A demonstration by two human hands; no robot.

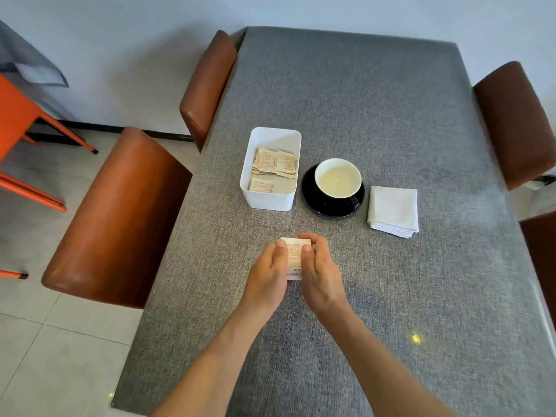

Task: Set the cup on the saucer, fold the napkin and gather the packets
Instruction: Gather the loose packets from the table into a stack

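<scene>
A black cup with a white inside [337,179] stands on a black saucer [313,203] at the table's middle. To its right lies a folded white napkin [394,210]. Left of the saucer, a white bin [270,200] holds several pale packets [275,165]. Nearer to me, my left hand [266,276] and my right hand [320,273] press from both sides on a small stack of packets [295,255] standing on the grey tablecloth. The lower part of that stack is hidden between my palms.
The grey cloth-covered table [376,115] is flanked by brown leather chairs: two on the left [120,218] [209,82] and one on the right [514,121]. An orange chair frame [27,121] stands on the tiled floor at far left.
</scene>
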